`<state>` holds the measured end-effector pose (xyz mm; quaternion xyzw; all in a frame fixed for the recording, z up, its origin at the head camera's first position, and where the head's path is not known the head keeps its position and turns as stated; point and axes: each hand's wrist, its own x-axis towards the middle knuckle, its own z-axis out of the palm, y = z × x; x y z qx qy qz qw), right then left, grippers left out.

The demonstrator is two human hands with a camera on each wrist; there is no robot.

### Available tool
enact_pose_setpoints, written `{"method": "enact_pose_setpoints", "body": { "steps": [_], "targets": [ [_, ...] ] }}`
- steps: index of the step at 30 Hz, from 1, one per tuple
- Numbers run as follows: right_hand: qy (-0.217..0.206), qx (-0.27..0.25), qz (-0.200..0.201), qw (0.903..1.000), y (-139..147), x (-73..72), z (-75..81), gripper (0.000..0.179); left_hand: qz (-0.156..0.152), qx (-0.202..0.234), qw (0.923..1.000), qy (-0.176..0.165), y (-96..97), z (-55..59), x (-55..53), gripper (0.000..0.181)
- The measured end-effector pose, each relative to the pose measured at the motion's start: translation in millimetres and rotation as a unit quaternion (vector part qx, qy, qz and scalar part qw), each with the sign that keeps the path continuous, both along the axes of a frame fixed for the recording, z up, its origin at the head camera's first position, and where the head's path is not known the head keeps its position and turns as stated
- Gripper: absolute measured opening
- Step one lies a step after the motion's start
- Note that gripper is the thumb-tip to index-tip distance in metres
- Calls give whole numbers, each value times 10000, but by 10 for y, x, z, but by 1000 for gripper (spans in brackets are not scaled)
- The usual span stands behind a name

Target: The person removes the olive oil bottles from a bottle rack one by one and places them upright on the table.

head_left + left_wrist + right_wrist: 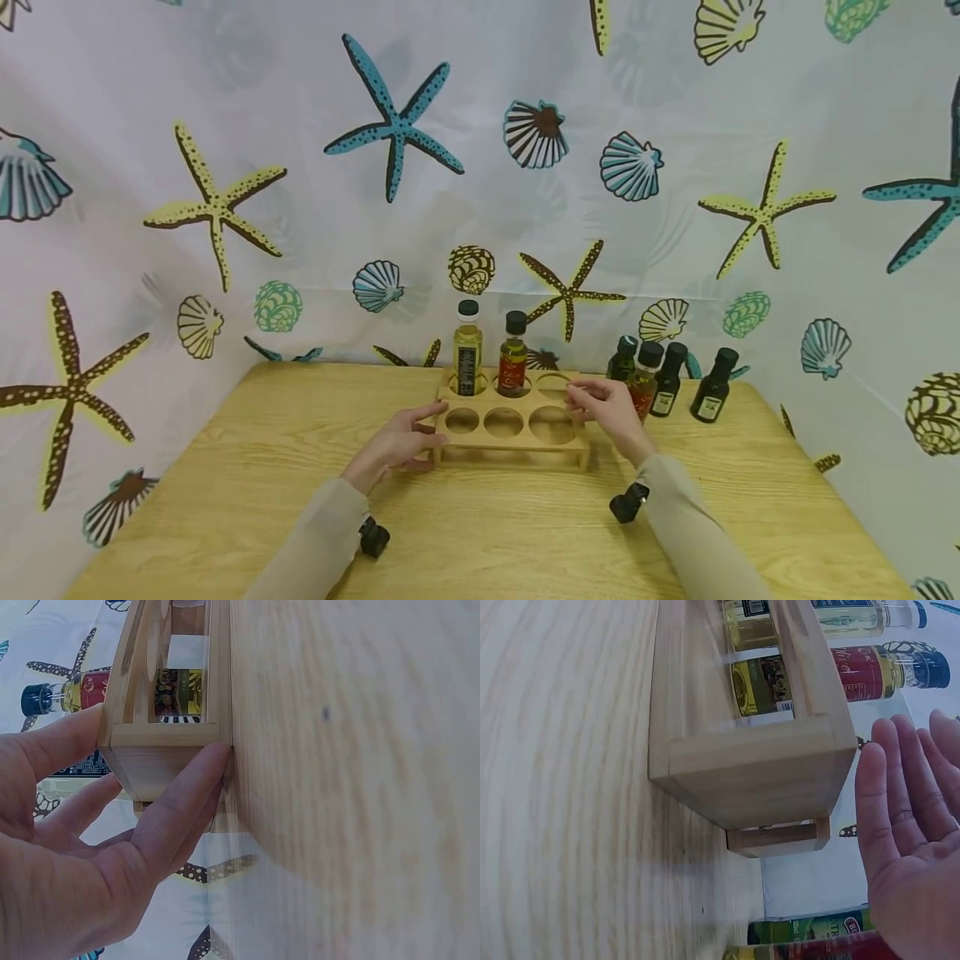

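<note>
A two-tier wooden bottle rack (pixel 487 442) stands on the table. Its back row holds an oil bottle with pale yellow contents (pixel 468 354) on the left and a red-labelled bottle (pixel 513 367) in the middle. The back right hole and the three front holes have no bottle. At the rack's left end, my left hand (pixel 401 437) touches the end with spread fingertips, one at the upper edge and another low by the tabletop. My right hand (pixel 607 407) is beside the back right corner; in the right wrist view its fingers (pixel 904 791) are extended, holding nothing.
Several small bottles stand right of the rack, including a red-labelled one (pixel 643 385) partly behind my right hand and a dark bottle (pixel 712 392) farthest right. The wooden table (pixel 525 533) meets a curtain (pixel 480 225) printed with shells and starfish at the back.
</note>
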<state>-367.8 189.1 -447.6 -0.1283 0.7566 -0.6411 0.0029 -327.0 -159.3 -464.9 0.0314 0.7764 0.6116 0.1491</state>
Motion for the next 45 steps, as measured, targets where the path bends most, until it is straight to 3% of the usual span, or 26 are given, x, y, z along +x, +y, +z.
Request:
{"method": "enact_pose_setpoints", "body": {
  "steps": [5, 10, 20, 28, 35, 45],
  "targets": [
    [8, 67, -166, 9998, -71, -46, -19, 46, 48, 30, 10000, -33, 3, -7, 8, 63],
    [-274, 139, -208, 9993, -125, -104, -1, 48, 75, 42, 10000, -23, 16, 1, 10, 64],
    [-926, 580, 99, 9940, -283, -129, 102, 43, 27, 18, 10000, -34, 5, 10, 3, 64],
    [-752, 537, 155, 9956, -430, -193, 98, 38, -4, 14, 10000, -31, 4, 18, 9, 64],
    [-719, 179, -226, 9970, -534, -271, 91, 29, 58, 15, 10000, -48, 12, 15, -3, 63],
    [-704, 186, -271, 9970, -653, -309, 184, 33, 51, 36, 9999, -97, 7, 29, 18, 63]
  ]
}}
